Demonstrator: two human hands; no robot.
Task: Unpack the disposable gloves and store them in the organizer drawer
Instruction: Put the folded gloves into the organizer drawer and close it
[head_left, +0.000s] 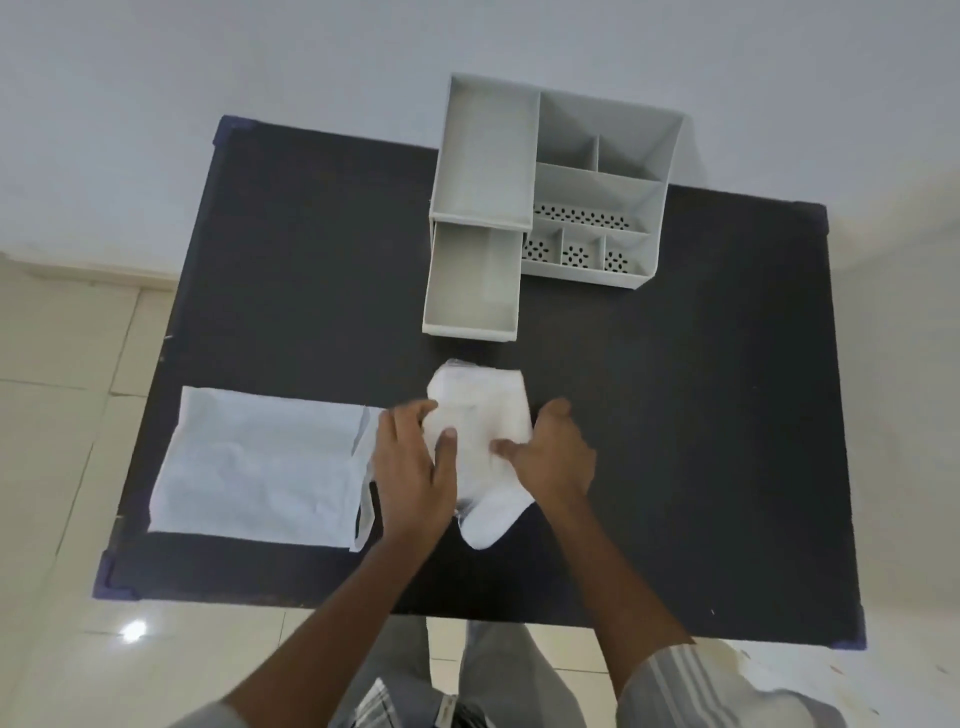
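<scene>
A stack of thin white disposable gloves (480, 410) lies folded on the black table, just in front of the open organizer drawer (470, 325). My left hand (415, 467) presses on the stack's left side, thumb on top of it. My right hand (550, 452) holds the stack's right edge, its thumb on the gloves. One loose end of the stack (491, 525) sticks out toward me between my wrists. The drawer is pulled out from the white desk organizer (597, 182) and looks bare inside.
A flat white packaging bag (260, 462) lies on the table's left side, touching my left hand. The black table (701, 441) has blue corner guards and stands against a white wall. Tiled floor surrounds it.
</scene>
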